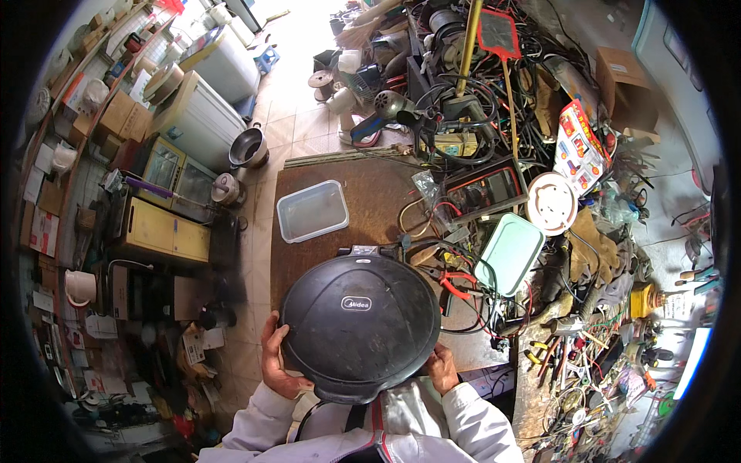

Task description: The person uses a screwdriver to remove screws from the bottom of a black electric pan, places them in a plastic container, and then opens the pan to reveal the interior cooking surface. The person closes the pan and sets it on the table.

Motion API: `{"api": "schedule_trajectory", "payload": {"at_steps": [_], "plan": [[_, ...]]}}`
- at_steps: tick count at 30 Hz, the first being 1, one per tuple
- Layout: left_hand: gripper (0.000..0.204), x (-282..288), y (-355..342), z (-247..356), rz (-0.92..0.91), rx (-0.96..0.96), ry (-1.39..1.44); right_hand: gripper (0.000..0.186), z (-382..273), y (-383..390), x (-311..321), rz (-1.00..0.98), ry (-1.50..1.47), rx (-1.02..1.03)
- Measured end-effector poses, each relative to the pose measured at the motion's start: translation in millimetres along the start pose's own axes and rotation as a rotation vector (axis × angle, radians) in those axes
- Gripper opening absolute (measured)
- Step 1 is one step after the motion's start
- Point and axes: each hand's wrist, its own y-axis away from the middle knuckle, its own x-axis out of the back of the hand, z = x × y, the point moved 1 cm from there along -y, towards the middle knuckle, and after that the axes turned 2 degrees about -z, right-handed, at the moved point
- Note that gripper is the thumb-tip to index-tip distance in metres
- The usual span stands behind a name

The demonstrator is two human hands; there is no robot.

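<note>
A round black electric griddle (363, 332) with its lid down sits at the near edge of the brown workbench, its hinge facing away and its handle toward me. My left hand (279, 361) curls around the griddle's left rim, fingers up the side and thumb near the handle. On the opposite side my right hand (442, 370) grips the lower right rim, its fingertips partly hidden beneath. Beyond the hinge lies an uncovered clear plastic box (313, 211). Red-handled pliers (461, 284) and loose cables are just right of the griddle.
A pale green plastic lid (509, 253), a multimeter (488, 189) and a cream round plate (551, 204) lie to the right. Behind them rises a heap of cables with a hair dryer (394, 106). Tools crowd the right side. A dark pot (248, 147) stands left, beside cabinets.
</note>
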Motion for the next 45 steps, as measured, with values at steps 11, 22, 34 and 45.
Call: {"api": "schedule_trajectory", "payload": {"at_steps": [11, 22, 34, 45], "plan": [[0.149, -18.0, 40.1, -39.6, -0.043, 0.021, -0.408, 0.073, 13.6, -4.9, -3.7, 0.045, -0.375, -0.253], [0.11, -38.1, 19.7, -82.0, -0.007, 0.422, 0.214, 0.069, -37.7, -11.3, -13.7, 0.132, 0.05, -0.12], [0.054, 0.1, 33.5, -152.8, 0.113, 0.617, 0.744, 0.062, -35.1, -28.9, -65.7, 0.035, 0.138, -0.075], [0.075, 10.1, 27.2, -159.8, 0.072, 0.597, 0.734, 0.043, -81.4, -130.9, -41.4, 0.253, 0.764, 0.217]]}}
